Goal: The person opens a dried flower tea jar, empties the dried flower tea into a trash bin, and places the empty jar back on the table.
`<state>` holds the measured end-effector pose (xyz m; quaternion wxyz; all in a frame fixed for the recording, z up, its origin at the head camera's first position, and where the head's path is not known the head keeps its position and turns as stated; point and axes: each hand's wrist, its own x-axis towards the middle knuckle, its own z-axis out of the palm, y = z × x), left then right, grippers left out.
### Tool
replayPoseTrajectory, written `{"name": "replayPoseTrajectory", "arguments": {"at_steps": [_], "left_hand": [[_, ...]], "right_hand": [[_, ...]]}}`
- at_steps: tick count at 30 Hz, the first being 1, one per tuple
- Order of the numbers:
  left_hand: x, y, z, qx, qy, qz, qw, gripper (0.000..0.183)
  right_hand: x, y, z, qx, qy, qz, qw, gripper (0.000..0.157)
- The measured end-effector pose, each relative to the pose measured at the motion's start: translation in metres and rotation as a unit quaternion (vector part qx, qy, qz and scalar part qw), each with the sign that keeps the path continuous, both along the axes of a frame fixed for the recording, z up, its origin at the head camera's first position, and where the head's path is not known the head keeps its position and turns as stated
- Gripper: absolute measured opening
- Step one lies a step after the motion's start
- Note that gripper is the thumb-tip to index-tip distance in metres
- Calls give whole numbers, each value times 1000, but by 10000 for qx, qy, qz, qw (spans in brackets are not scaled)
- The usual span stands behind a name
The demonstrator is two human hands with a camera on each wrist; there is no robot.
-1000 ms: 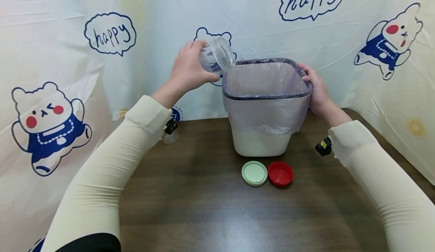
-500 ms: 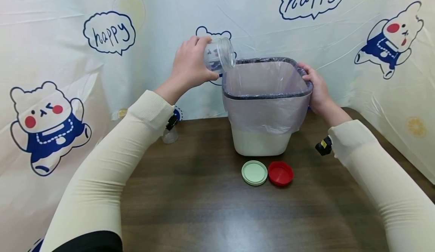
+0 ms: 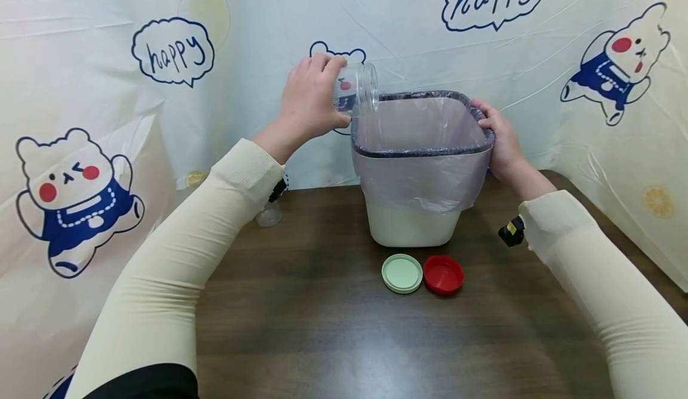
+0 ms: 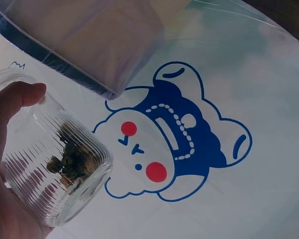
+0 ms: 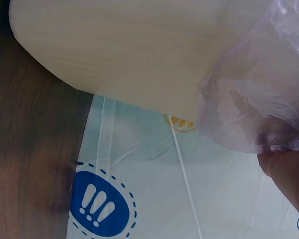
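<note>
My left hand point(image 3: 314, 94) grips a clear ribbed glass jar point(image 3: 352, 90) around its side, thumb below in the head view. The jar lies nearly on its side, its mouth toward the right, at the left rim of a cream trash bin point(image 3: 411, 227). In the left wrist view, dark green and brown dried bits sit inside the glass jar point(image 4: 94, 149) near its base. A translucent bag point(image 3: 424, 178) lines the bin and folds over its dark-edged rim. My right hand point(image 3: 502, 139) holds the bin's right rim, fingertips over the edge and bag.
On the brown table point(image 3: 333, 321), a pale green lid point(image 3: 402, 273) and a red lid point(image 3: 443, 275) lie side by side before the bin. A small clear object point(image 3: 269, 215) stands partly behind the left wrist. A printed curtain point(image 3: 258, 40) hangs close behind.
My left hand has shifted slightly right with the jar, whose mouth has turned from facing partly toward the camera to pointing right. The right hand and bin stay put.
</note>
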<state>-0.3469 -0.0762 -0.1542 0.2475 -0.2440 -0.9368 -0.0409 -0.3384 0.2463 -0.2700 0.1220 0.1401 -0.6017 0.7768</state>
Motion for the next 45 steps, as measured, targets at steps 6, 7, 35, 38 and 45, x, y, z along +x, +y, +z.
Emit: {"name": "replayPoseTrajectory", "arguments": {"at_steps": [6, 7, 35, 38, 45], "left_hand": [[-2, 2, -4, -223, 122, -103, 9996, 87], [-2, 3, -4, -264, 142, -98, 9995, 87], [-8, 6, -8, -932, 883, -598, 9899, 79], [-8, 7, -9, -987, 920, -608, 9890, 78], [-10, 7, -10, -1101, 1036, -589, 9867, 75]], "right_hand": [[1, 0, 0, 50, -36, -20, 10000, 51], [1, 0, 0, 63, -37, -20, 10000, 51], [1, -2, 0, -64, 53, -4, 10000, 47], [2, -1, 0, -92, 54, 1, 9999, 47], [2, -2, 0, -120, 91, 0, 9999, 45]]}}
